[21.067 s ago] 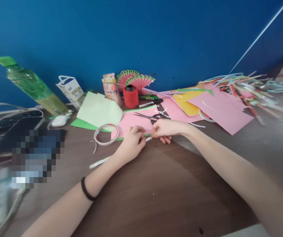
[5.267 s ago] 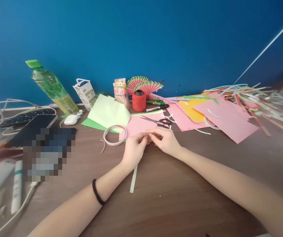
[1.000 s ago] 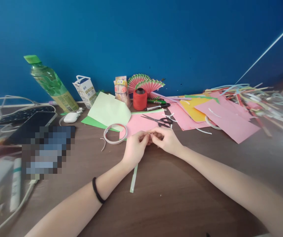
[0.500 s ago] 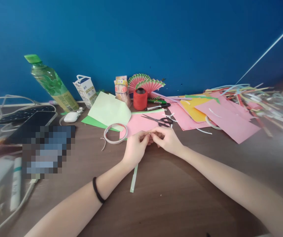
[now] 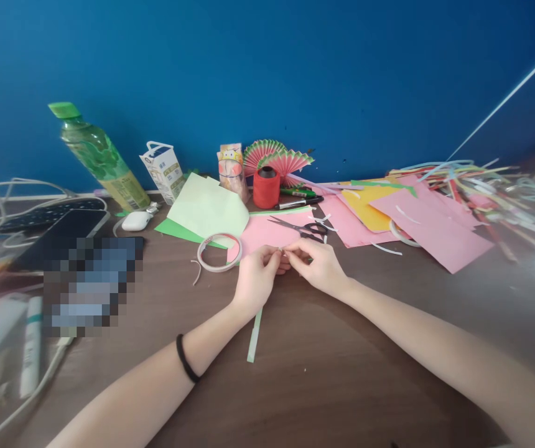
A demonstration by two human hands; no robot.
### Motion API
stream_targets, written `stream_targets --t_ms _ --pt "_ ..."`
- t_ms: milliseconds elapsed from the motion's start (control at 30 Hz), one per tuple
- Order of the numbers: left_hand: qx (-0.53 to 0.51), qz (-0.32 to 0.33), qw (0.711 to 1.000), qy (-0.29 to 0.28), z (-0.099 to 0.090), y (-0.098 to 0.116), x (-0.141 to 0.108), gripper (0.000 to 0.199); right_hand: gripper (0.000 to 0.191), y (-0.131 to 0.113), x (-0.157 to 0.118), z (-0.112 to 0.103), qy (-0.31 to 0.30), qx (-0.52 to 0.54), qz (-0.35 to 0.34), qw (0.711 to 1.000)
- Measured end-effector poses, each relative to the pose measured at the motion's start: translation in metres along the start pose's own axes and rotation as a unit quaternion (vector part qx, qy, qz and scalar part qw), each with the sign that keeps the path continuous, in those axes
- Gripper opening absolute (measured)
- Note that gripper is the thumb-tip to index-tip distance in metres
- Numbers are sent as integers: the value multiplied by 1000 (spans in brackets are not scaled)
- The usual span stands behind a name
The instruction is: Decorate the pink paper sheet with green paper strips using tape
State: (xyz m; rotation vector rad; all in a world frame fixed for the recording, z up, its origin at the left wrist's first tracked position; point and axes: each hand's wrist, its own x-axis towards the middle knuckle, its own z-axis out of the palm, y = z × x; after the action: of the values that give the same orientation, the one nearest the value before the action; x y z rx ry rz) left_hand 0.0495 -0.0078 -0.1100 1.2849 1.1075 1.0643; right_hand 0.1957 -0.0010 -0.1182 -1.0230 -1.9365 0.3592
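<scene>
My left hand (image 5: pixel 257 277) is closed in a pinch, with a narrow pale green paper strip (image 5: pixel 255 336) running out from beneath it toward me. My right hand (image 5: pixel 318 264) meets it fingertip to fingertip, thumb and forefinger pressed together at a tiny pale bit near the strip's hidden upper end. What exactly lies between the right fingertips is too small to make out. Just beyond the hands, black-handled scissors (image 5: pixel 313 229) lie partly on a pink paper sheet (image 5: pixel 267 229). A roll of tape (image 5: pixel 200 256) lies flat to the left of my left hand.
Behind stand a red thread spool (image 5: pixel 266 190), pink-green folded paper fans (image 5: pixel 290 163), a carton (image 5: pixel 163 174) and a green bottle (image 5: pixel 104 165). Pale green paper (image 5: pixel 206 208) lies left; pink (image 5: pixel 435 233) and yellow sheets (image 5: pixel 370 208) lie right. Phones, cables and an earbud case (image 5: pixel 135 221) occupy the left.
The fingertips have shifted slightly, and a small pale bit now shows between them. Both hands otherwise keep their place; the whole view has moved a trifle.
</scene>
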Motion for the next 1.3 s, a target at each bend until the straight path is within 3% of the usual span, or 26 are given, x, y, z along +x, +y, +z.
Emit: stream_targets --t_ms 567,1000,1300 --pt "83 39 996 -6 -1 2 -4 19 10 -4 3 -3 -11 2 -1 1000" --pt "166 81 983 -5 -1 -1 -5 19 9 -7 3 -5 -47 68 73 994" --pt "159 92 983 -13 0 1 -6 24 9 -8 3 -5 -49 54 83 994"
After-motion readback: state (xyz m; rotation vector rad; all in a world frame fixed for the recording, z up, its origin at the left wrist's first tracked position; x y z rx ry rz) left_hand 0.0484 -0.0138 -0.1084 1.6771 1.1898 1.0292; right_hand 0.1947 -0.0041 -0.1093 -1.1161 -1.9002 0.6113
